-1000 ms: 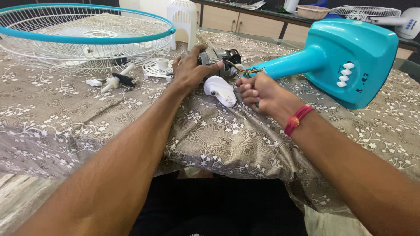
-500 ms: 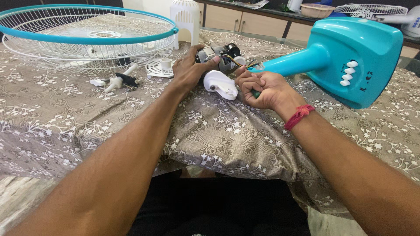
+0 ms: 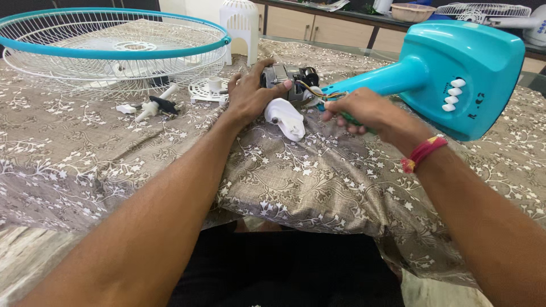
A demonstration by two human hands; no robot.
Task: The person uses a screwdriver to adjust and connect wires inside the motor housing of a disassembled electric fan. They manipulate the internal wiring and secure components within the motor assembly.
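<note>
A turquoise fan stand (image 3: 455,74) lies on its side on the cloth-covered table (image 3: 318,176), neck pointing left. At the neck's end sits a bare metal fan motor (image 3: 287,75) with coloured wires. My left hand (image 3: 250,94) grips the motor from the left, thumb across its front. My right hand (image 3: 355,111) is closed around a green-handled tool at the neck's tip, beside the wires. A white plastic cover (image 3: 285,118) lies on the cloth between my hands.
A turquoise-rimmed wire fan guard (image 3: 114,48) lies at the back left. Near it are a white round plate (image 3: 207,91), small white and black parts (image 3: 151,106) and a white slotted housing (image 3: 242,25). Cabinets and another fan (image 3: 495,14) stand behind.
My right hand has moved up from the white cover to the neck's tip by the wires. My left hand keeps its hold on the motor. The view has shifted slightly.
</note>
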